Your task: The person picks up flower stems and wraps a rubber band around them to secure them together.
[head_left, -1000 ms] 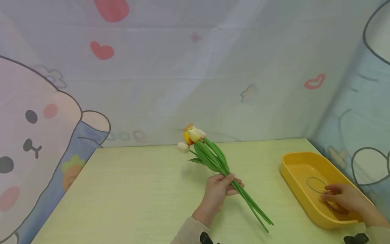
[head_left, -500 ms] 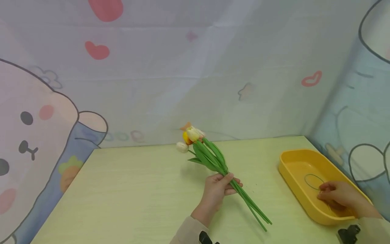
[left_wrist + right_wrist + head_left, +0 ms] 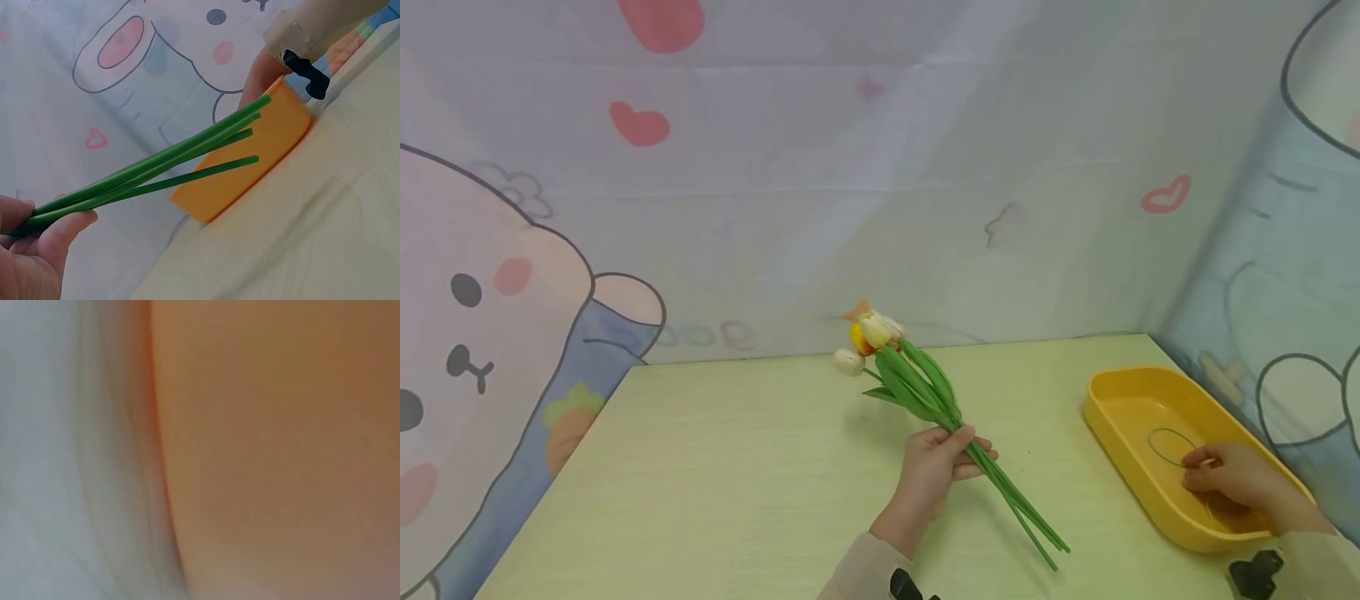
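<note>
Crossing left hand (image 3: pixel 931 463), tulips (image 3: pixel 934 402) slant far from right hand (image 3: pixel 1231 478).

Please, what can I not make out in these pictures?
Head: whether the right hand grips the thin green loop; the hand covers part of it.
Left wrist: inside of the yellow tray, behind its wall.
Left wrist: rest of the left hand, beyond the edge.
Right wrist: nearly everything, too blurred.

White-and-yellow, green-stemmed tulips (image 3: pixel 923 390) are held aslant; a thin green loop (image 3: pixel 1167 429) is contained in an oblong yellow tray (image 3: pixel 1127 475).
</note>
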The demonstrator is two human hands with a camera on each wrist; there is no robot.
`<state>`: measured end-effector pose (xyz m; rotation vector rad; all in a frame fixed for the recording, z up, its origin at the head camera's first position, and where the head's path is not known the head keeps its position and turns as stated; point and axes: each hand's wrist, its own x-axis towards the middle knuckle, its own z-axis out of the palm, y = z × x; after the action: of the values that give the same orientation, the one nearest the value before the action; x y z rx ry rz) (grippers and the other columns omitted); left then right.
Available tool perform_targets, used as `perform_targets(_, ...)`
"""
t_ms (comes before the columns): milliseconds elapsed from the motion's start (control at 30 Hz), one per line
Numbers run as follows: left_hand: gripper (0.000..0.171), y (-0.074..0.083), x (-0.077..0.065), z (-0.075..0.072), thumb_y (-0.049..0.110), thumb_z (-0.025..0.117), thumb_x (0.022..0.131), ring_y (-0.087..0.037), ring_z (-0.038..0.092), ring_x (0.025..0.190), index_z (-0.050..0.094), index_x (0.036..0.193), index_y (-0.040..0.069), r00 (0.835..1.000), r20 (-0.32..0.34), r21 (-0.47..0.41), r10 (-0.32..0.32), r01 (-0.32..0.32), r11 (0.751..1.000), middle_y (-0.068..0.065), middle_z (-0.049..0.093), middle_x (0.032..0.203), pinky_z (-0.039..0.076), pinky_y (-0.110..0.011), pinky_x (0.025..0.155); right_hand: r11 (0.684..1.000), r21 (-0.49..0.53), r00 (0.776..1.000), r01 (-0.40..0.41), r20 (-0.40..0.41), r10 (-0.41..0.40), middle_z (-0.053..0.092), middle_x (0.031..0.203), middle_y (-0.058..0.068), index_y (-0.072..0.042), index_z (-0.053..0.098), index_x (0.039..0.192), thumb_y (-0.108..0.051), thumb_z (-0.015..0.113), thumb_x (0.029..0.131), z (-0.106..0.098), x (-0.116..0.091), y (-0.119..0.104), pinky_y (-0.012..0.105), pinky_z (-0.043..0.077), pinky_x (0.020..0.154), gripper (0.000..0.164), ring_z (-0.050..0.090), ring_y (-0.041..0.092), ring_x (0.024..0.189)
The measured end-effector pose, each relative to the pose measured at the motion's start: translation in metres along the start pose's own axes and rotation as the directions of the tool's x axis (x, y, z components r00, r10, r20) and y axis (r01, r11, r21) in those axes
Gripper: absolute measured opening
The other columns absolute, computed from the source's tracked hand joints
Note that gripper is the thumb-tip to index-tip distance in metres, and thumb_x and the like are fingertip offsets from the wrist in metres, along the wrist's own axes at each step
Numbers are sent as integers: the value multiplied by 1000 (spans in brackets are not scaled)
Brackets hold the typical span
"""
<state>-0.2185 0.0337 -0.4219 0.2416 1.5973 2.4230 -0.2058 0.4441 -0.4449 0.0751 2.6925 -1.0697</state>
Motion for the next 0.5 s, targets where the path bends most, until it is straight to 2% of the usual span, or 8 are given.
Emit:
perform_targets(167,25,1,0,0,8,58,96,-24,73,82,63,100,-16,1000,10,-8,-2,2,1000,-13,72,84,60,-35,78,999,-18,999,31,-5,-31,66,85,5,19,55,107,-11,62,92,-1,-2,1,24,52,60,35,59,11,68)
perform_targets(267,26,1,-1,0,8,58,96,-24,73,81,62,100,-17,1000,12,-8,-2,2,1000,-12,71,83,60,-34,78,999,42,1000,-8,-8,8,64,80,2,19,54,106,-10,60,92,0,-3,-1,24,50,56,32,57,11,65)
perform_targets(367,26,2,-1,-1,8,57,97,-25,73,83,62,101,-18,1000,14,-3,2,-2,1000,-13,71,84,60,-34,78,998,50,999,-36,-18,37,63,82,2,19,54,106,-10,59,92,-1,-5,-5,24,47,55,32,54,11,65)
perform_targets(400,27,2,-1,-1,8,57,97,-25,72,83,61,101,-18,1000,15,-2,5,-5,1000,-14,72,85,60,-35,79,998,45,999,-39,-21,40,63,83,3,19,54,106,-10,58,92,-1,-5,-6,24,47,55,32,53,11,66)
perform_targets(500,27,3,0,-1,9,57,97,-27,72,84,62,101,-17,1000,10,-3,6,-6,1000,-16,71,87,60,-35,79,998,-52,999,-18,-50,16,65,91,9,17,57,107,-12,59,92,-4,-6,-10,23,46,58,32,52,11,72)
